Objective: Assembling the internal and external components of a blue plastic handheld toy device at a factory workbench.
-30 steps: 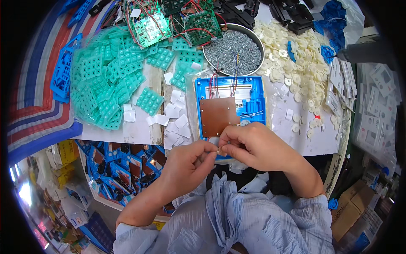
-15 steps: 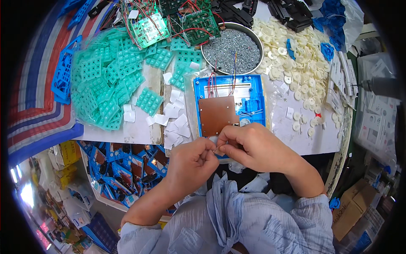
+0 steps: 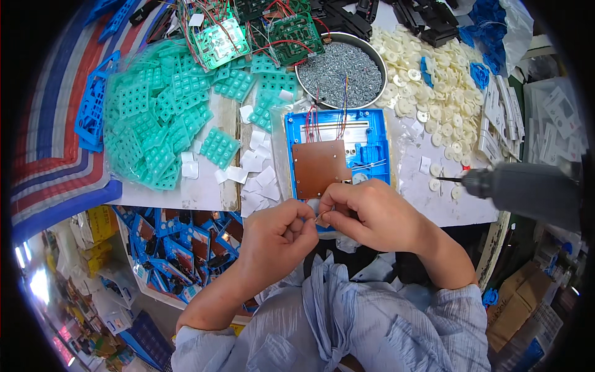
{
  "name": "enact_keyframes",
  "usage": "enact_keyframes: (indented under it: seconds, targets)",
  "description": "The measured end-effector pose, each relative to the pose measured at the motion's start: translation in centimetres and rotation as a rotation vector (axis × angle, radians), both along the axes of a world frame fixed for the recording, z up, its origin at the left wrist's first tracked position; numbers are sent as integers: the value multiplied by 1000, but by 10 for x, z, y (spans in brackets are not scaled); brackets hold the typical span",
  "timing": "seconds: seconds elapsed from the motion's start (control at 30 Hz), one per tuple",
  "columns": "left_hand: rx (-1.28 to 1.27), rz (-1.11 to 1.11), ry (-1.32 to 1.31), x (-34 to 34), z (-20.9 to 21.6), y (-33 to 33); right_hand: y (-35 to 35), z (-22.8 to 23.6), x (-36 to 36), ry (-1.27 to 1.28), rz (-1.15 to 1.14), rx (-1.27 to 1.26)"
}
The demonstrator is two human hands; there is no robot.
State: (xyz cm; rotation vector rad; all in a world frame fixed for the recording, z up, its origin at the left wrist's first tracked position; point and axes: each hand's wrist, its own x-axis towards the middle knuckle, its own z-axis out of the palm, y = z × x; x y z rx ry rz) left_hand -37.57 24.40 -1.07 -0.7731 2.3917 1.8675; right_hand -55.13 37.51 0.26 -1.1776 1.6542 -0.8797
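Grip's together: our left hand and right hand pinch a small thin tan piece near the square brown board.

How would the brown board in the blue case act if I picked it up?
The brown board would probably stay stiff: it looks flat, with straight edges. The thin wires at its far edge would likely flop, and might tangle, because several bunch close together.
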Motion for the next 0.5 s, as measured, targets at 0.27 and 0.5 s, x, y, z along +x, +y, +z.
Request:
enact_keyframes:
  seconds: [0.27, 0.5]
  targets:
    - [268, 128, 72, -1, -4, 11, 7, 4, 17, -176, -290, -50]
    - [30, 110, 210, -16, 0, 30, 34, -3, 33, -268, -503, -102]
